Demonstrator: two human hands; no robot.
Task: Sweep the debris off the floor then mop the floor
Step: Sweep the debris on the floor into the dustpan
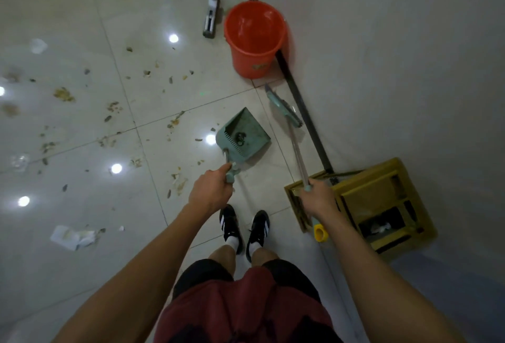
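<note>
My left hand grips the handle of a green dustpan that sits on the tiled floor ahead of my feet, with a dark bit of dirt inside it. My right hand grips the metal shaft of a green broom, whose head lies by the wall to the right of the dustpan. Brown debris is scattered over the glossy tiles to the left. Crumpled paper lies at the lower left. A mop lies on the floor at the top.
An orange bucket stands by the wall beyond the dustpan. A yellow-brown crate sits against the wall at my right. A dark strip runs along the wall's base. My shoes are below the dustpan.
</note>
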